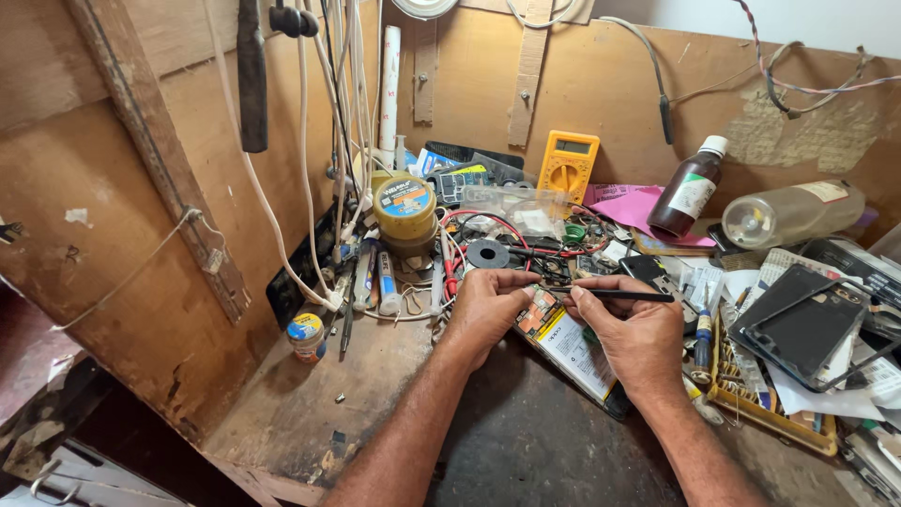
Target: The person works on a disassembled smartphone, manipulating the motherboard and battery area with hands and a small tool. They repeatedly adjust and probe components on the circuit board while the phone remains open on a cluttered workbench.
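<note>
Black tweezers [619, 295] are pinched in the right hand [638, 338], tips on the opened phone [568, 343]. The left hand [483, 310] presses its curled fingers on the phone's top edge. A yellow multimeter [567, 164] stands behind the phone.

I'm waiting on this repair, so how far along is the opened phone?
Done: the opened phone lies back off, white battery and circuit board bare. In hand: the left hand steadies its top, and the right hand works a thin black probe at the board. Left: it remains uncovered; the fault's state can't be seen.
</note>
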